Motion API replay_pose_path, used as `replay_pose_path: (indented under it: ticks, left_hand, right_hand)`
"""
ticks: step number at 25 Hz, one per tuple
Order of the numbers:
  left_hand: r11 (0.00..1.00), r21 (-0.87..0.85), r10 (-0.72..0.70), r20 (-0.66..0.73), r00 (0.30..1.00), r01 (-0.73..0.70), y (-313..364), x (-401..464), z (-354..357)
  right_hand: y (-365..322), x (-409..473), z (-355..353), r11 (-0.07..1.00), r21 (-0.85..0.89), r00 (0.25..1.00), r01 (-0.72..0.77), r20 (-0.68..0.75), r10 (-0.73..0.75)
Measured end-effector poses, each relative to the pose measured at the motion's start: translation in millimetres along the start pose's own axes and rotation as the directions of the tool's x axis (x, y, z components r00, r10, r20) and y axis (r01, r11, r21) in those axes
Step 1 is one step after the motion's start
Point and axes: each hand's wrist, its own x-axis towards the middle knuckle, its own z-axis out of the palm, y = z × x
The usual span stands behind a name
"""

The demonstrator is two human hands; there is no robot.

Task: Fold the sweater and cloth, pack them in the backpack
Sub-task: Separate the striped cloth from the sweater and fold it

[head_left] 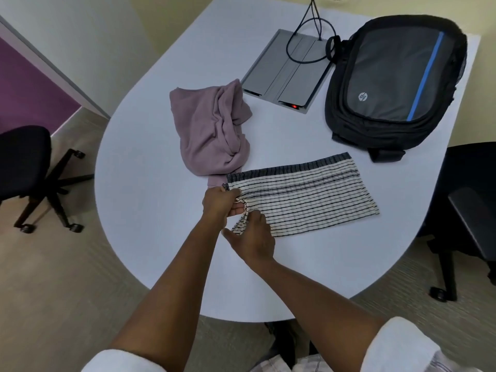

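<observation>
striped cloth [308,194] lay flat on the table [150,162] near the backpack [394,81], soft and light (likely to slump), its left edge bunched where left hand [218,202] and right hand [253,237] both pinched it.

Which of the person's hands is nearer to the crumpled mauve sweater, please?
The left hand. It grips the striped cloth's edge just below the sweater; the right hand holds the cloth's near corner, farther away.
</observation>
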Motion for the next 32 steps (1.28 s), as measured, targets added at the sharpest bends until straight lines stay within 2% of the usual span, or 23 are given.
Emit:
replay_pose_path:
  ticks: [5, 9, 13, 15, 19, 25, 29, 32]
  left_hand:
    - [0.99, 0.112, 0.095, -0.056, 0.994, -0.089, 2.0, 1.2, -8.6]
    - [0.938, 0.295, 0.223, -0.113, 0.968, -0.181, 4.7, 8.4, -19.2]
    - [0.882, 0.415, 0.285, -0.091, 0.954, -0.224, 16.0, 14.3, -19.0]
    - [0.872, 0.416, 0.329, -0.113, 0.938, -0.256, 26.5, 12.1, -9.1]
    - [0.878, 0.345, 0.372, -0.057, 0.926, -0.332, 47.7, 5.0, 33.4]
    - [0.861, 0.294, 0.405, 0.093, 0.909, -0.414, 73.4, 9.6, 124.0]
    - [0.857, 0.321, 0.381, 0.13, 0.915, -0.403, 78.5, 9.8, 185.8]
    - [0.858, 0.35, 0.342, 0.157, 0.926, -0.376, 74.0, 15.5, 226.6]
  right_hand:
    - [2.2, -9.0, -0.8, 0.999, -0.013, 0.998, -0.042, 0.042, 0.042]
    - [12.4, -18.1, -8.3, 0.996, -0.072, 0.999, 0.044, 0.007, -0.043]
    - [14.1, -19.1, -18.5, 0.991, -0.006, 0.99, 0.131, 0.051, -0.13]
    - [16.0, -12.9, -26.3, 0.987, 0.044, 0.987, 0.153, 0.045, -0.155]
    - [29.7, 4.5, -56.4, 0.975, 0.138, 0.985, 0.172, -0.002, -0.174]
    - [78.4, 43.0, -121.0, 0.972, 0.205, 0.99, 0.116, -0.1, -0.097]
    - [117.1, 66.5, -155.0, 0.967, 0.244, 0.995, 0.069, -0.086, -0.05]
    - [149.1, 84.0, -172.3, 0.965, 0.262, 0.996, -0.023, -0.078, 0.045]
